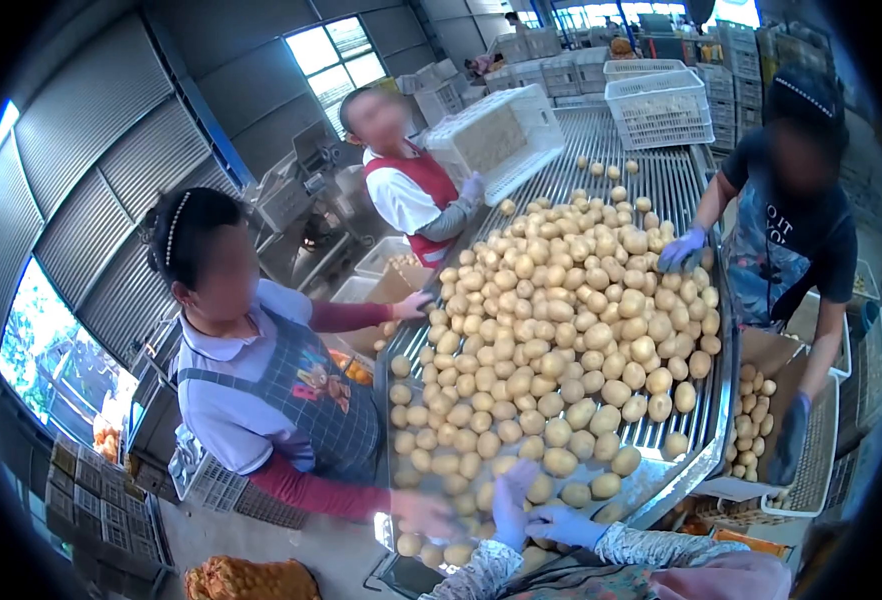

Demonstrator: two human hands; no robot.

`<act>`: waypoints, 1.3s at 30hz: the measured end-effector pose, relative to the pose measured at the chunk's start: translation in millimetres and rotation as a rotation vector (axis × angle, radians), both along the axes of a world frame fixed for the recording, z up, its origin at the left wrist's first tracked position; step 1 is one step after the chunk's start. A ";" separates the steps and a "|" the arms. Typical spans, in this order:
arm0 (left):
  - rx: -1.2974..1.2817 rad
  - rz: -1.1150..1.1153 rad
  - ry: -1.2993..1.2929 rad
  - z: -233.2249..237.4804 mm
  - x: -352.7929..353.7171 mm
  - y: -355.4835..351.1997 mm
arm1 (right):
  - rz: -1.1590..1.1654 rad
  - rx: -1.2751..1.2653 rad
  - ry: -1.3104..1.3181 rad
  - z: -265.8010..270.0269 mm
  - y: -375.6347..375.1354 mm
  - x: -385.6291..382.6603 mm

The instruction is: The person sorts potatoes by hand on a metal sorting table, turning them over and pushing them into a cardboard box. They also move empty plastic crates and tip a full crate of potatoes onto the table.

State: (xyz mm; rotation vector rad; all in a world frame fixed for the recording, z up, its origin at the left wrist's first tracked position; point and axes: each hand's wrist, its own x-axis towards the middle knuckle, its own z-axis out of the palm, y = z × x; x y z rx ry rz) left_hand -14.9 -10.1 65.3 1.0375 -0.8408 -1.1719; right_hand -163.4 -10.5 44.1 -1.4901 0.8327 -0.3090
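Near end of sorting line. Wearer's left hand (pixel 509 503) in a thin blue glove is hovering over the near edge of the heap of pale yellow, rounded produce (pixel 551 330). Its fingers are spreading wide and pointing up-table, gripping nothing; motion blur is softening the outline. Right hand (pixel 567 525), gloved the same, is lying just beside it, almost touching. Fingers are stretching out nearly straight toward the left, closing on nothing that shows. Whether the palm is pressing on a piece underneath, cannot tell.

The heap is covering most of the long steel roller table (pixel 661 180), thinning out toward the far end, with the nearest pieces lying right at both gloved hands.

Others working around it:
- Person in a checked grey apron (pixel 291 400) is standing at the left rail, one blurred bare hand (pixel 421 512) reaching in close to the wearer's left hand.
- Person in a red vest (pixel 411 190), far left, is tipping a white slotted plastic crate (pixel 496 140) onto the rollers.
- Person in a dark T-shirt (pixel 796 230) is standing on the right side — one blue-gloved hand resting on the heap, the other reaching down by a brown cardboard box (pixel 776 355) that is holding more yellow pieces.
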 end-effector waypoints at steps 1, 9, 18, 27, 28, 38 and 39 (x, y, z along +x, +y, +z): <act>0.050 0.003 0.063 -10.1 -0.9 -13.1 | 0.033 0.148 0.073 29.0 -9.4 -6.4; -0.041 -0.498 -0.734 -7.5 -107.0 -99.7 | -0.329 -0.005 -0.114 36.0 -3.8 -44.6; -0.462 -0.540 -1.528 -70.2 -159.9 -82.8 | 0.020 -0.623 0.029 -2.3 -22.8 -149.7; -0.154 -0.284 -1.567 -23.0 62.9 128.6 | 0.287 -1.225 0.343 5.5 6.4 -94.7; -0.084 -0.248 -1.670 -32.9 67.3 137.0 | 0.287 -1.221 0.349 -5.5 9.7 -84.4; -0.124 -0.266 -1.544 -25.0 42.9 127.0 | 0.269 -1.135 0.343 -12.5 -4.2 -101.8; -0.049 -0.251 -1.598 -9.9 48.8 130.8 | 0.177 -1.167 0.326 -1.1 -0.1 -108.6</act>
